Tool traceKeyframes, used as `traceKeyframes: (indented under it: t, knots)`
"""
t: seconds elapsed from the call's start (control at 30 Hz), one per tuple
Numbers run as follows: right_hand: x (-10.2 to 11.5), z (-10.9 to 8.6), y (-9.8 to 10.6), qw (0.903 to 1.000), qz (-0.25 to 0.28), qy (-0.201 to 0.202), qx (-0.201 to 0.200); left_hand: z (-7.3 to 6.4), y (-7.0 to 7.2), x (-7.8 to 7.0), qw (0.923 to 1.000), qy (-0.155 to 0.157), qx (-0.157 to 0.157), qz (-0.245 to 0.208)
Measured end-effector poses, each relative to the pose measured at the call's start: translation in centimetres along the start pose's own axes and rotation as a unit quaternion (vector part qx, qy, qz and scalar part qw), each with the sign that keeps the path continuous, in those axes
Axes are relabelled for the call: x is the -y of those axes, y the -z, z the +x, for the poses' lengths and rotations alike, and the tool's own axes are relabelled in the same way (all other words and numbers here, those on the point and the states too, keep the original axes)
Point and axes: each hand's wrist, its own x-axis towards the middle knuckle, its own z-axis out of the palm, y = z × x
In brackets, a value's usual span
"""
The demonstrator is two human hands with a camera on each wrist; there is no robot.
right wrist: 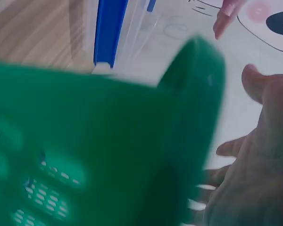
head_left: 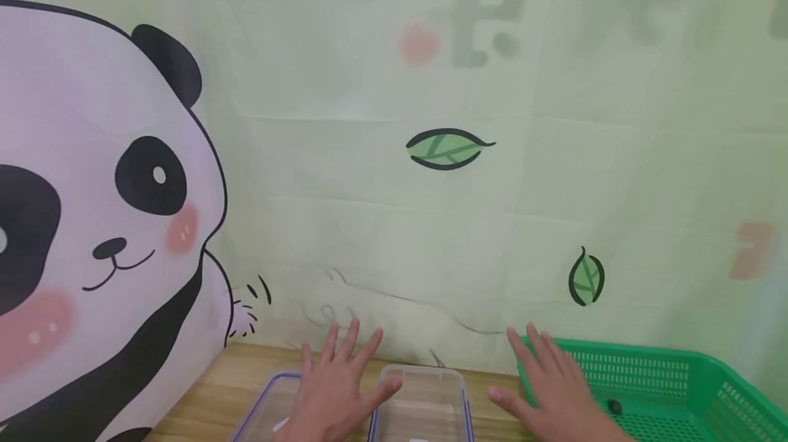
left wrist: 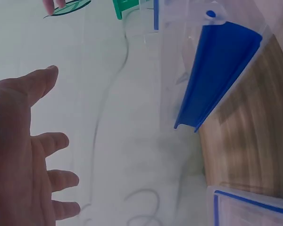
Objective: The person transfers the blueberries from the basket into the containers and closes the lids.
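Observation:
My left hand [head_left: 335,387] is held up with its fingers spread, over two clear plastic boxes, and nothing is in it. The left box [head_left: 261,408] has a blue-purple rim; the right box [head_left: 425,394] stands beside it with blue edging along its sides. In the left wrist view a blue latch strip [left wrist: 221,70] shows on a clear box, apart from the fingers. My right hand [head_left: 550,387], also spread and holding nothing, is by the left side of a green plastic basket [head_left: 640,353]. A small dark object [head_left: 614,406] lies inside the basket.
The boxes and basket stand on a wood-grain table [head_left: 486,377]. Right behind it hangs a pale green backdrop [head_left: 345,175] printed with a panda [head_left: 92,154] at the left and leaves [head_left: 446,149].

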Motion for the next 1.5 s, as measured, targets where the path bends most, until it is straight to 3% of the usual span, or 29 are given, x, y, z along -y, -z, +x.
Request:
traceKeyframes:
  t: [0.13, 0.23, 0.5, 0.7, 1.1, 1.37, 1.5]
  knots:
    - [-0.7, -0.1, 1.3, 0.9986, 0.014, 0.05, -0.003, 0.1, -0.2, 0.3, 0.9996, 0.005, 0.01, -0.027]
    - [-1.4, -0.2, 2.4, 0.9974, 0.041, 0.056, 0.017, 0.2, -0.3, 0.6, 0.9986, 0.007, 0.018, -0.048]
    - [-3.2, -0.4, 5.4, 0.9902, 0.109, -0.009, 0.087, 0.3, -1.1, 1.8, 0.9927, 0.003, 0.018, -0.119]
    - [-4.5, 0.0, 7.0, 0.9881, 0.114, -0.037, 0.096, 0.5, -1.7, 2.3, 0.9812, 0.018, 0.037, -0.189]
    - [-8.7, 0.5, 7.5, 0.9928, 0.105, -0.001, 0.056, 0.8, -2.9, 2.9, 0.9624, 0.055, 0.072, -0.256]
    - [-12.0, 0.6, 7.2, 0.993, 0.104, 0.027, 0.048, 1.0, -3.6, 3.4, 0.9261, 0.095, 0.081, -0.356]
    - [-13.1, 0.7, 7.2, 0.9931, 0.101, 0.025, 0.055, 1.1, -3.6, 3.4, 0.9282, 0.107, 0.079, -0.347]
